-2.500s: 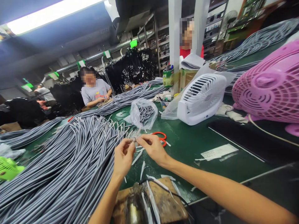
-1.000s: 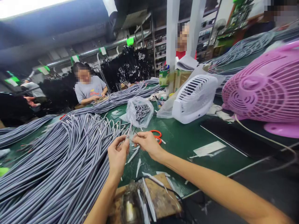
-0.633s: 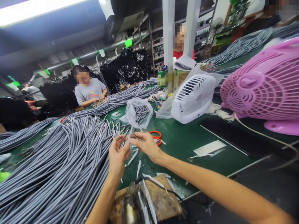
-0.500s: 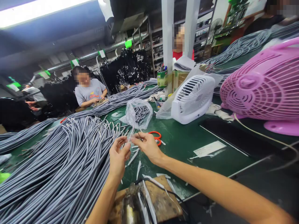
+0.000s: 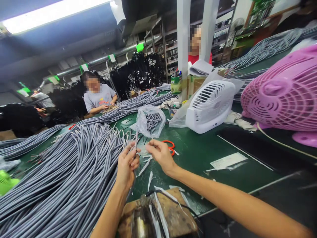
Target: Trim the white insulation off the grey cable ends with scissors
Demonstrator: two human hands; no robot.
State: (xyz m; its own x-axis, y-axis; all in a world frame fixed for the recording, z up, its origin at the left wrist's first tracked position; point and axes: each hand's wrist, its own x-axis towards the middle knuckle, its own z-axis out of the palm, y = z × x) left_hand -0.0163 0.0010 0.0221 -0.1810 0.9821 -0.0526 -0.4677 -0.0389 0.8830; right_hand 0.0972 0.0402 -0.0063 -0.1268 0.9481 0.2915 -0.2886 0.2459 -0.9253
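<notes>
My left hand [image 5: 127,163] is closed on a thin cable [image 5: 136,141], whose pale end sticks up between thumb and fingers. To its right, my right hand [image 5: 160,153] is held with thumb and fingertips in a pinch, a small gap away from the cable. Anything between those fingertips is too small to make out. A large bundle of grey cables [image 5: 74,165] with pale ends lies beside my left hand. Just beyond the hands sits a clear plastic bag [image 5: 141,122] of short grey pieces. Orange-handled scissors [image 5: 171,145] lie behind my right hand.
White scraps [image 5: 146,167] are strewn over the green tabletop [image 5: 190,158]. Nearest me is a stained wooden block [image 5: 173,211] with a metal part and black cord. A white fan [image 5: 210,105] and a pink fan [image 5: 279,96] stand at right. A co-worker [image 5: 100,96] sits across the table.
My hands were together at the cable's end and have come apart, the right one moving off to the right. The cable stays in my left hand. The view has shifted slightly.
</notes>
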